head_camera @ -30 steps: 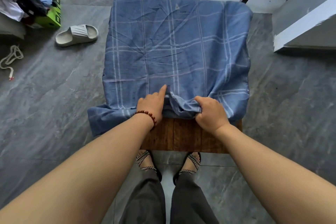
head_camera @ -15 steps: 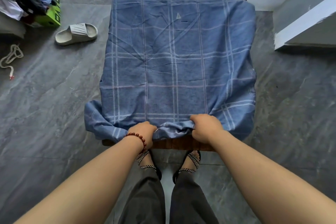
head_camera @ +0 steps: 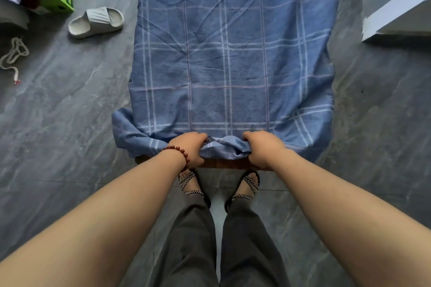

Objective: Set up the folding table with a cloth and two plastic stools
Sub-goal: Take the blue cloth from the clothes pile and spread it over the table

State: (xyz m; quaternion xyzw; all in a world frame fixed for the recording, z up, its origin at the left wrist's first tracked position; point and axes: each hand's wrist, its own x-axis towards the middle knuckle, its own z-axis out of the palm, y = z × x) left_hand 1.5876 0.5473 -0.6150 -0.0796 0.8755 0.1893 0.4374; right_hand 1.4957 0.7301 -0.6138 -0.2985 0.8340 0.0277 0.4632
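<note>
Blue checked cloth (head_camera: 233, 65) is lying spread over the desk (head_camera: 224, 165) and covering nearly all of the top. Only a thin brown wooden strip of the desk is showing at the near edge, between and below the hands. The cloth is creasing across the middle and hanging over the left and right sides. One loose corner is drooping off the desk's near-left corner. A small stitched triangle mark is showing near the far end.

Grip: left hand (head_camera: 190, 147) is gripping the near hem, fingers curled into the fabric, with a red bead bracelet (head_camera: 180, 154) sitting on the wrist. The right hand (head_camera: 262, 148) is gripping the same hem further right, fingers curled round a bunched fold. Both hands are clamped on the cloth and apart from each other, with a gathered ridge of fabric running between them.

The person is standing right at that edge. Grey trousers (head_camera: 191, 251) and checked-strap sandals (head_camera: 190, 184) are showing below the arms, on a grey stone-look floor (head_camera: 58, 135).

Lying on the floor to the left, well apart from the desk: a pale slipper (head_camera: 96, 21), a green box (head_camera: 64, 0) with clothes piled by it, and a white cord (head_camera: 14, 53). A white ledge (head_camera: 396, 7) is sitting at far right.
</note>
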